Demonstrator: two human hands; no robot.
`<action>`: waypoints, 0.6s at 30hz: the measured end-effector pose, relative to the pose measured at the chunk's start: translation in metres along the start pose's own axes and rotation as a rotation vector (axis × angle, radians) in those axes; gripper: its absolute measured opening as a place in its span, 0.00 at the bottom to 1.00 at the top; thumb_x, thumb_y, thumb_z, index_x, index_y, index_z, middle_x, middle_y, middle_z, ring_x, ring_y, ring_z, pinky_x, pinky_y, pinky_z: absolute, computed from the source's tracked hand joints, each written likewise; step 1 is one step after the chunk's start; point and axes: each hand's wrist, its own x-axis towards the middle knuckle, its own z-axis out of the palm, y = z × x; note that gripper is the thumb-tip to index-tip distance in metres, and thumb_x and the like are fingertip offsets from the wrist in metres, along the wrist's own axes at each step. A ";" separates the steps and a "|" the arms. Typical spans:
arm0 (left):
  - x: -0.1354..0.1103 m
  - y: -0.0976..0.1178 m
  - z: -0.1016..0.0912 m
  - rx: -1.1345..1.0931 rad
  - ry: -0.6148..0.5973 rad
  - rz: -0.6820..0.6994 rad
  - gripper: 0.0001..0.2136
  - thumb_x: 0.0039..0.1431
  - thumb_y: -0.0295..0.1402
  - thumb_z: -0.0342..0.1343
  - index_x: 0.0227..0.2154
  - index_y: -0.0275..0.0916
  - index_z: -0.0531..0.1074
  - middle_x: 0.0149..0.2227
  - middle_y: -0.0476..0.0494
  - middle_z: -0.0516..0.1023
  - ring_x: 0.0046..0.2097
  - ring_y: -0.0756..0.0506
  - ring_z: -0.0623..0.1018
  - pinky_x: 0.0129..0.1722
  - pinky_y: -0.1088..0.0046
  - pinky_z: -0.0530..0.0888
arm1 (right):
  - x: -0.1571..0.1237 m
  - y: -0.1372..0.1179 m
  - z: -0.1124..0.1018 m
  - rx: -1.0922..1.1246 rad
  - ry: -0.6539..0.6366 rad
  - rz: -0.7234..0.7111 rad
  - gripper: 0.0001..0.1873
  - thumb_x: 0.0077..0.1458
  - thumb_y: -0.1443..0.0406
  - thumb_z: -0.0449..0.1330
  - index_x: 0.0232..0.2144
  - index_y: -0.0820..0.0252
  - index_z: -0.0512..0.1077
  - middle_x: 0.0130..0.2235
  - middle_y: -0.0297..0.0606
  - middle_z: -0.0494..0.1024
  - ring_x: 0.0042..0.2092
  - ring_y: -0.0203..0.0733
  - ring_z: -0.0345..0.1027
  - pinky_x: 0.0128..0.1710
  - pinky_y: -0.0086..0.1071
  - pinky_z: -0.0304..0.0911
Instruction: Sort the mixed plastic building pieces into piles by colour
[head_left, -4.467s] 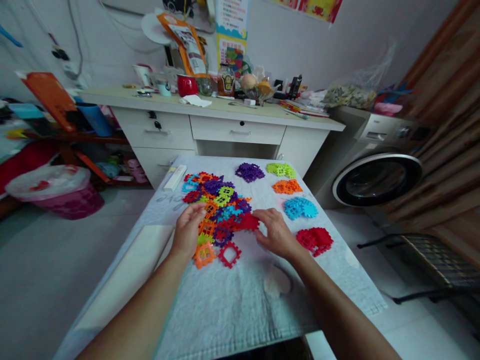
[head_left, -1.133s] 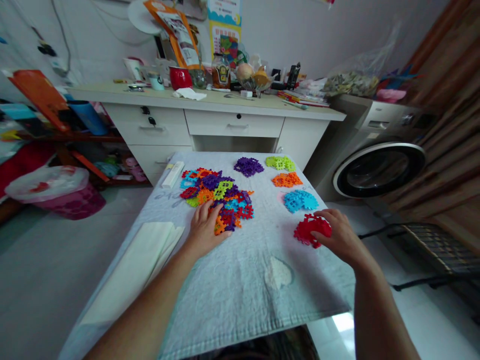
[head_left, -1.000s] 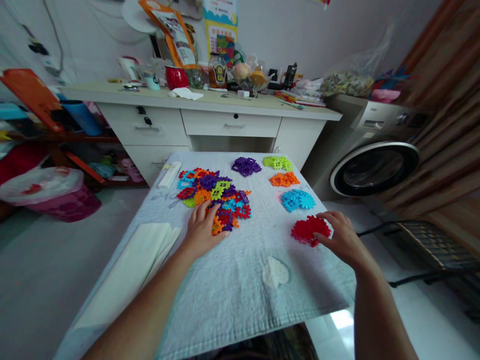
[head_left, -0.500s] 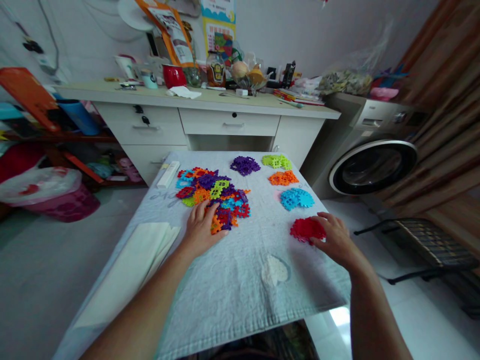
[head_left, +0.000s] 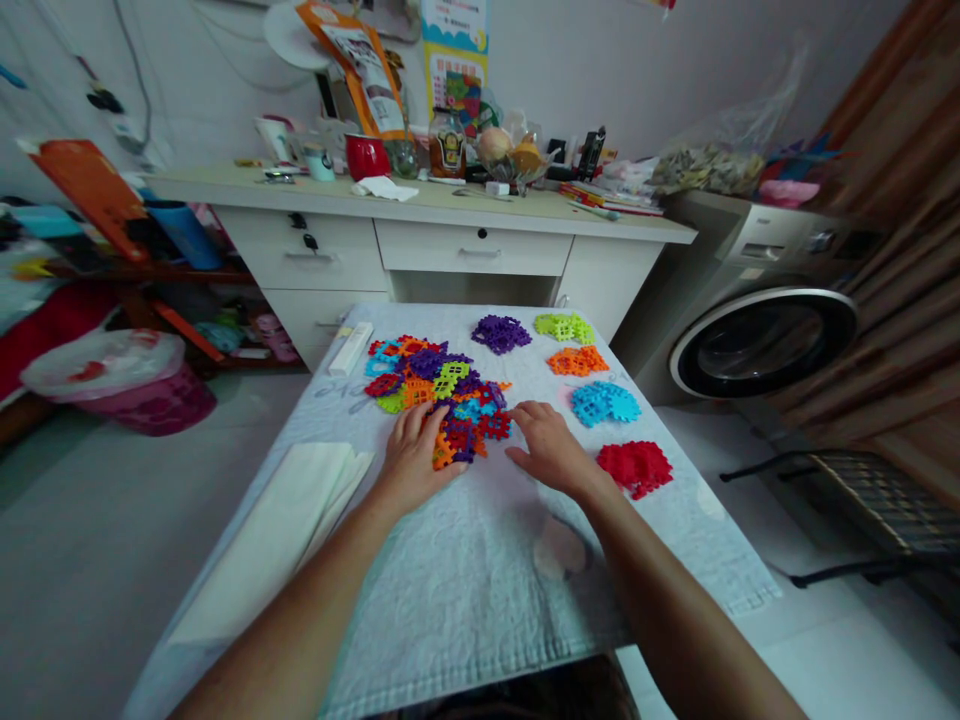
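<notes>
A mixed pile of plastic interlocking pieces (head_left: 431, 362) in several colours lies left of the table's middle. My left hand (head_left: 415, 452) rests on the pile's near edge, fingers spread. Just right of the pile is my right hand (head_left: 551, 445), its fingers apart and nothing in them, fingertips close to the red pieces at the pile's edge. Single-colour heaps lie along the right and back: red pieces (head_left: 636, 468), blue pieces (head_left: 606, 402), orange pieces (head_left: 577, 360), lime green pieces (head_left: 564, 326) and purple pieces (head_left: 501, 334).
A pale cloth (head_left: 480, 560) covers the table. On its left lie a folded white sheet (head_left: 274, 540) and a slim white box (head_left: 351, 349). Behind stands a cluttered white desk (head_left: 472, 245). A washing machine (head_left: 750, 300) and a chair (head_left: 862, 490) are at the right.
My right hand has left the red heap and moved left to the mixed pile. My left hand stays on the pile. The view has shifted slightly.
</notes>
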 end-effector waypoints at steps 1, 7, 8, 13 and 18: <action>0.000 0.000 0.000 -0.004 0.004 0.001 0.39 0.49 0.45 0.63 0.63 0.42 0.55 0.63 0.33 0.58 0.64 0.31 0.59 0.63 0.47 0.59 | 0.008 -0.004 0.005 0.005 0.008 0.010 0.24 0.56 0.63 0.61 0.55 0.63 0.68 0.54 0.50 0.71 0.55 0.52 0.62 0.56 0.44 0.58; 0.001 0.000 0.000 -0.021 -0.012 -0.006 0.37 0.51 0.46 0.62 0.61 0.42 0.58 0.63 0.34 0.58 0.64 0.32 0.59 0.63 0.48 0.59 | 0.023 0.001 0.039 0.065 0.106 0.076 0.22 0.55 0.63 0.62 0.52 0.63 0.69 0.49 0.48 0.72 0.51 0.48 0.65 0.52 0.39 0.60; 0.001 0.001 0.000 -0.023 -0.016 -0.007 0.36 0.51 0.46 0.62 0.61 0.42 0.58 0.63 0.34 0.58 0.64 0.32 0.59 0.63 0.48 0.59 | 0.022 0.004 0.042 0.086 0.122 0.076 0.22 0.55 0.63 0.63 0.52 0.63 0.69 0.48 0.47 0.72 0.50 0.48 0.65 0.51 0.39 0.60; 0.002 0.002 -0.002 -0.034 -0.012 -0.025 0.36 0.50 0.46 0.62 0.61 0.41 0.60 0.63 0.34 0.59 0.64 0.32 0.59 0.64 0.48 0.59 | 0.014 0.013 0.050 0.179 0.187 0.049 0.26 0.53 0.56 0.66 0.51 0.60 0.68 0.44 0.44 0.71 0.47 0.47 0.65 0.48 0.39 0.61; 0.002 0.001 -0.001 -0.029 -0.014 -0.018 0.36 0.50 0.46 0.62 0.61 0.42 0.59 0.63 0.34 0.59 0.64 0.31 0.60 0.63 0.47 0.60 | 0.011 0.013 0.051 0.171 0.191 0.019 0.29 0.52 0.53 0.65 0.52 0.62 0.67 0.44 0.45 0.71 0.47 0.49 0.64 0.49 0.41 0.61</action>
